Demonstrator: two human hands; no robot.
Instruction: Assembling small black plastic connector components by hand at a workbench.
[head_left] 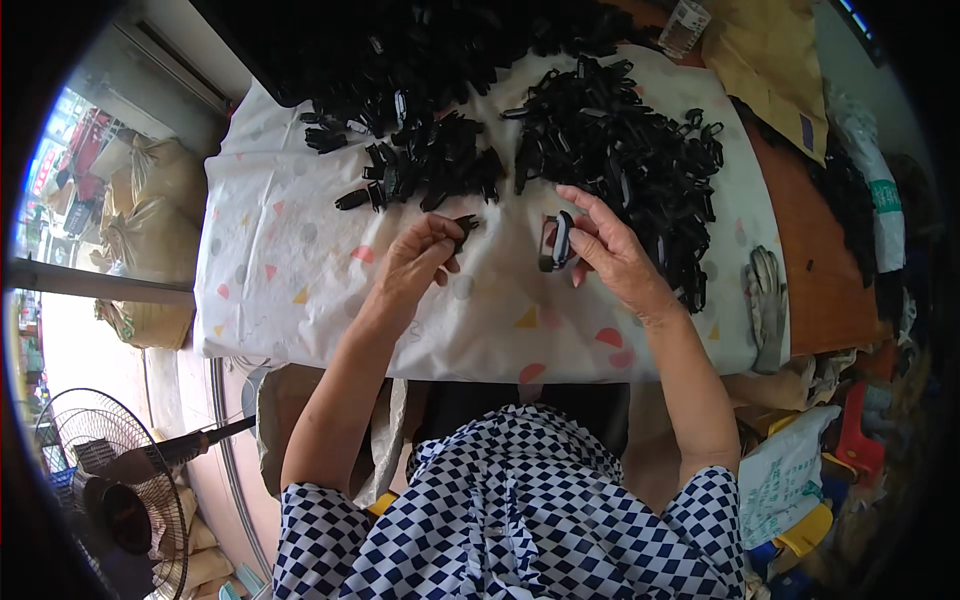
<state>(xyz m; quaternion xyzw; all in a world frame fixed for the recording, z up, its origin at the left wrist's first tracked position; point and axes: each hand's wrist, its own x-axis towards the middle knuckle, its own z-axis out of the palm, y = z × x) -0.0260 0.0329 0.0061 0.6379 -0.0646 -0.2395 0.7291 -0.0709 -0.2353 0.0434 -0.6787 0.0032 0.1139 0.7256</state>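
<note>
My left hand (420,255) is over the cloth-covered table, its thumb and fingers closed on a small black pronged plastic piece (467,226). To its right, my right hand (612,248) grips a black, oblong plastic buckle-like part (562,243) with a pale inner face, held upright between thumb and fingers. The two parts are apart. Beyond my left hand lies a heap of black pronged pieces (435,155). Another heap, of black looped parts (620,140), spreads beyond and beside my right hand.
A white patterned cloth (300,320) covers the table. Pale work gloves (766,300) lie at its right edge. A clear plastic cup (685,28) and brown paper (770,60) are at the far right. A black fan (120,500) stands at the lower left, near stuffed sacks (160,200).
</note>
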